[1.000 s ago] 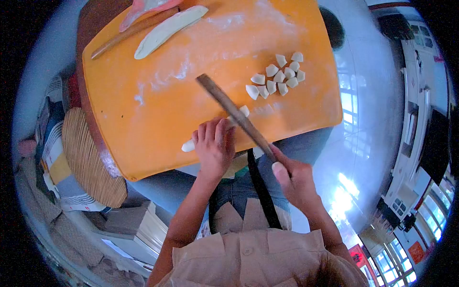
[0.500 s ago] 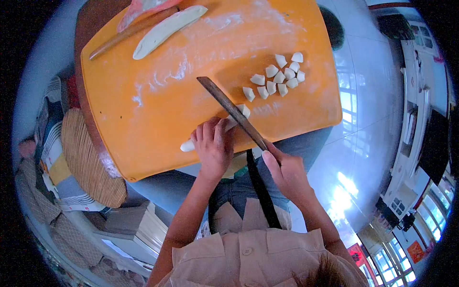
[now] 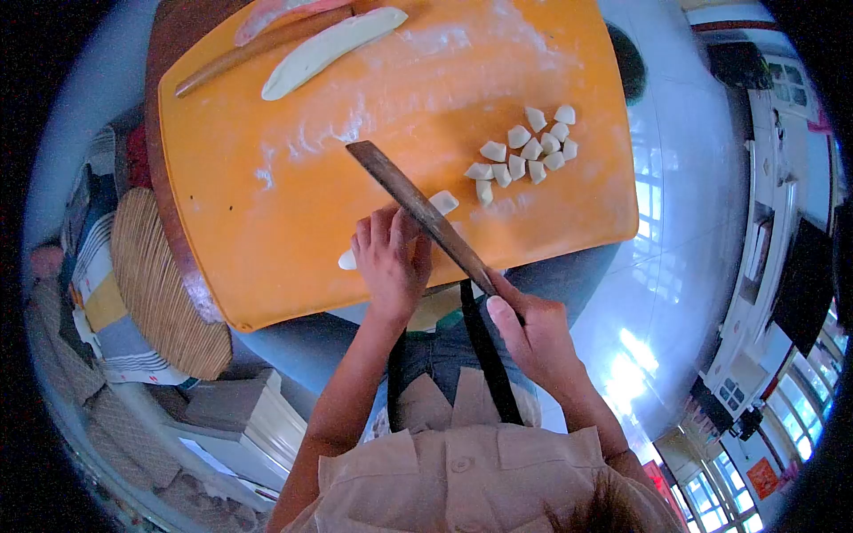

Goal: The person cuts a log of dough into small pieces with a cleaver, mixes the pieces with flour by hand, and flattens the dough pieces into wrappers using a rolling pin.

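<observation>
My right hand [image 3: 535, 330] is closed round the handle of a long-bladed knife [image 3: 410, 202], which slants up and left over the orange board. My left hand [image 3: 391, 265] curls over a roll of white dough, mostly hidden beneath the fingers; the dough roll's end [image 3: 347, 260] pokes out on the left. Just beyond the blade lies a dough piece [image 3: 443, 202]; whether it is fully severed I cannot tell. Several small cut dough pieces [image 3: 518, 137] sit grouped on the right of the board.
A thick, long dough log [image 3: 334, 53] lies at the back of the orange board [image 3: 218, 240], beside a wooden rolling pin [image 3: 258, 53] and a pink plastic bag [image 3: 280, 16]. Flour streaks the surface. A round woven mat [image 3: 169, 284] is at the left.
A cut dough piece now lies with the group's lower edge. The knife has shifted slightly left along the dough roll. The board sits slightly higher in view.
</observation>
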A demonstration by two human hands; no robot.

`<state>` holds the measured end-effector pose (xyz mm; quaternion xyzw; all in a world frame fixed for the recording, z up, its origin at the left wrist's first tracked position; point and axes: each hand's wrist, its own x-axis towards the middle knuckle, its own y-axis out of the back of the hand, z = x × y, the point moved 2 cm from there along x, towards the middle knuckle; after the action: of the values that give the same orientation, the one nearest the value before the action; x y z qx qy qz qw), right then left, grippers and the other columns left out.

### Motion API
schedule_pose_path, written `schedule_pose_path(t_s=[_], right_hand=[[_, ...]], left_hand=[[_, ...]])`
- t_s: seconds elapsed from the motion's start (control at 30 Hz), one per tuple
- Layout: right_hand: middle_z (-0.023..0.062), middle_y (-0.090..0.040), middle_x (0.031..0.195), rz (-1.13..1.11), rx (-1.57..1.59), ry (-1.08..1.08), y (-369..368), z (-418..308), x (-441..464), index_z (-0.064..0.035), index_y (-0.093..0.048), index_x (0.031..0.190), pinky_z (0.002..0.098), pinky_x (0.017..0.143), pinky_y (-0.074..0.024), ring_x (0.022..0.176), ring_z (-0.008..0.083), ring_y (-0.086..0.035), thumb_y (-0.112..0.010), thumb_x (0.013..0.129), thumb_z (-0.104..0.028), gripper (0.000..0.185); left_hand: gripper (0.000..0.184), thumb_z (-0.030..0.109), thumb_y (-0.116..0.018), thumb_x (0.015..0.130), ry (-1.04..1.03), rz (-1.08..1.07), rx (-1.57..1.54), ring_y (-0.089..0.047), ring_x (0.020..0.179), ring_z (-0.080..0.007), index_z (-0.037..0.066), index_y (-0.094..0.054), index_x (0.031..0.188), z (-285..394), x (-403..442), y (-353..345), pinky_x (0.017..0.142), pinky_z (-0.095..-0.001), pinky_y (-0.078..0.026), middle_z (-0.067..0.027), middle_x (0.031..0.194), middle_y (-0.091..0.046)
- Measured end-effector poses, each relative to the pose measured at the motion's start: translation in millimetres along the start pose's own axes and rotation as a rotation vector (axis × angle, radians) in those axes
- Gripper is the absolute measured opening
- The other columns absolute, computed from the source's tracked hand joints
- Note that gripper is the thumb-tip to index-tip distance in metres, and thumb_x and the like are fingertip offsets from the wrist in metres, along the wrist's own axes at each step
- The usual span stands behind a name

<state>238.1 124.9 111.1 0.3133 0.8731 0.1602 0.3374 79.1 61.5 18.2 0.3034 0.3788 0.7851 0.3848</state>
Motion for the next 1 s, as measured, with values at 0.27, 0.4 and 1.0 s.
schedule_pose_path(t_s=[0.27, 0.4, 1.0], right_hand=[[0.0166, -0.05, 0.057, -0.033, -0.076, -0.11, -6.9, 3.5, 13.5, -0.0018, -0.057, 0.117, 0.0316, 0.053, -0.0429, 0.051, 0.0194, -0.052, -0.046, 0.093, -0.025, 0.036], [0.0201, -0.055, 0.06, -0.031, -0.017, -0.101, -9.4, 17.0, 24.4, -0.0032, -0.06, 0.108, 0.0398, 0.055, -0.0455, 0.059, 0.0312, -0.058, -0.044, 0.093, -0.033, 0.037], [0.0237, -0.06, 0.072, -0.084, -0.105, -0.037, -18.5, 8.9, -12.5, -0.0053, -0.044, 0.129, 0.0453, 0.06, -0.0487, 0.068, 0.04, -0.06, -0.045, 0.092, -0.038, 0.049]], left_hand=[[0.039, 0.018, -0.069, 0.07, 0.032, -0.004, 0.009, -0.05, 0.089, -0.0299, 0.008, -0.055, 0.106, -3.9, -2.7, -1.7, 0.076, -0.0403, -0.038, -0.0107, 0.099, -0.055], [0.04, 0.018, -0.068, 0.071, 0.027, -0.03, 0.087, -0.051, 0.091, -0.0297, 0.009, -0.055, 0.108, -6.2, -12.6, 5.8, 0.077, -0.0404, -0.037, -0.0111, 0.102, -0.055], [0.037, 0.009, -0.068, 0.068, -0.054, 0.011, -0.051, -0.052, 0.088, -0.0292, 0.006, -0.054, 0.102, -0.5, -32.4, 9.6, 0.073, -0.0394, -0.039, -0.0104, 0.099, -0.056]])
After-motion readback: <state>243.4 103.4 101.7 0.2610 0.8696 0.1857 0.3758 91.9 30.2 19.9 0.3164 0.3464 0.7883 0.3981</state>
